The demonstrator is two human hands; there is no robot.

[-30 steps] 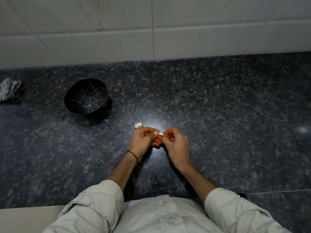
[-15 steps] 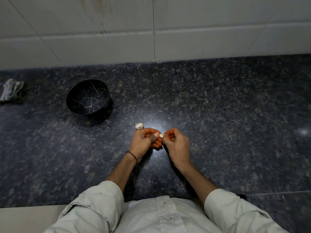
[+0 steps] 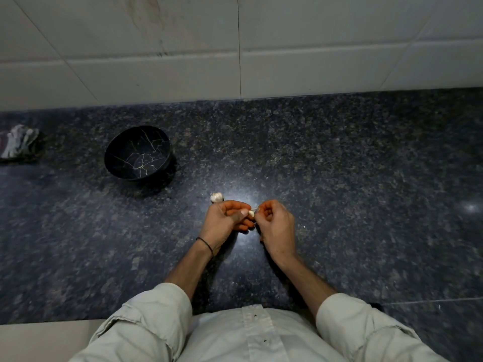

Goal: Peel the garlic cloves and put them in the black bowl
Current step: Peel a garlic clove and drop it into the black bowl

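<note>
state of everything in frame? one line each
Small white garlic clove: held between both hands above the counter.
Left hand: grips the clove.
Right hand: pinches the clove's end, seemingly at the skin.
Black veined bowl: upright, no cloves visible inside.
White garlic piece: lying on the dark speckled stone counter, untouched.
Crumpled grey cloth: bunched, far left.

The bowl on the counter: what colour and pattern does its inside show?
The bowl is black, with thin pale crack-like lines inside; the head view shows it.
</note>
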